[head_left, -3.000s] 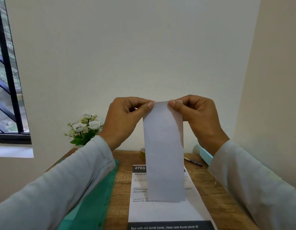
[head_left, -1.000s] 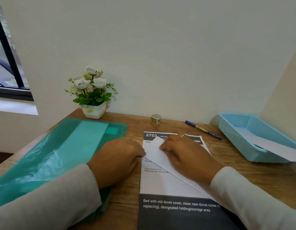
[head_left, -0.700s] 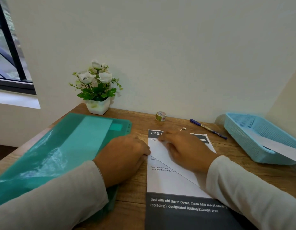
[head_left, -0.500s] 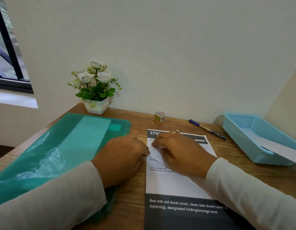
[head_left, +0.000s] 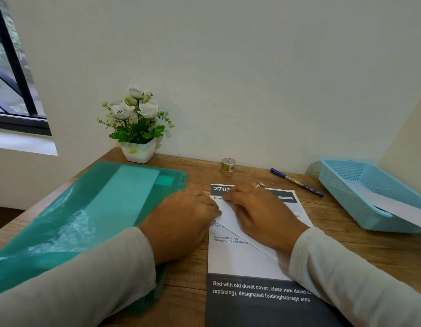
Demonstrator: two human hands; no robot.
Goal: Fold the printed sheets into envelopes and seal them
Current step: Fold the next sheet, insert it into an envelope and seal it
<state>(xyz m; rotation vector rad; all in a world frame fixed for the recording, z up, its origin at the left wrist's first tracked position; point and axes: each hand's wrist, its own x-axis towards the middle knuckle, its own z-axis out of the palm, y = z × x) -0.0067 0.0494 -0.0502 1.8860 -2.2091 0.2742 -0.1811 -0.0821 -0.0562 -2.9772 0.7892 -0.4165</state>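
We're creasing the folded white paper strip (head_left: 228,215), diagonal on the black-and-white instruction sheet (head_left: 240,258) on our wooden desk (head_left: 346,244). Right hand (head_left: 259,215) presses flat, left hand (head_left: 183,223) probably too. Next: the small tape roll (head_left: 228,164).

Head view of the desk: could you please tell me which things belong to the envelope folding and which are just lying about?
In use: folded white paper strip, printed sheet under it, small tape roll, light blue mesh basket, teal plastic folder.
Lying about: white potted flowers, blue pen.
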